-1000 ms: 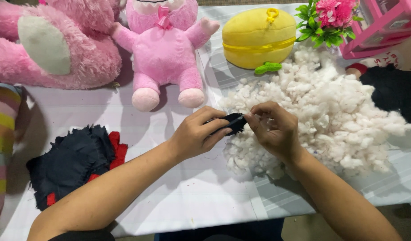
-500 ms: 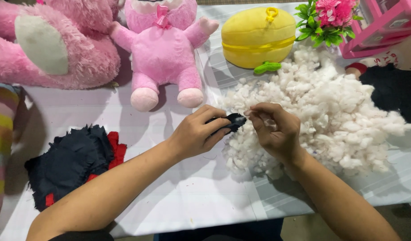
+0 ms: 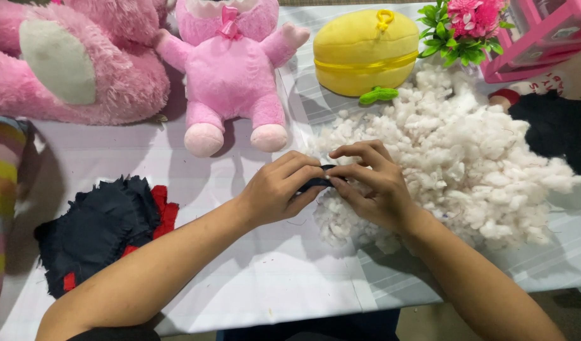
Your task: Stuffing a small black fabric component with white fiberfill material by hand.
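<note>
Here both hands meet mid-frame over the tabletop (image 3: 252, 290), pinching one small dark fabric piece (image 3: 317, 183) between them. Left hand (image 3: 279, 192) is curled around its near end, fingers folded over the top; right hand (image 3: 374, 189) grips the other end with thumb and fingertips closed on it. The piece is mostly hidden by fingers, only a short dark strip shows; its long axis runs roughly left-right, across the view, from one hand to the other. Which end is front or open, cannot tell. It sits just at the near-left edge of a big heap of white stuffing (image 3: 467, 151), right hand resting against the fluff. Left of the arms lies a pile of dark navy and red fabric scraps (image 3: 104, 227), well apart from the hands. At the back: a pink plush toy with a bow (image 3: 230, 69), a larger pink plush (image 3: 69, 63) beside it, a yellow round plush (image 3: 363, 53), and fake pink flowers (image 3: 467, 25). A black fuzzy item (image 3: 556, 129) lies at the right edge beyond the stuffing. Nothing lies between the two hands but the fabric.
</note>
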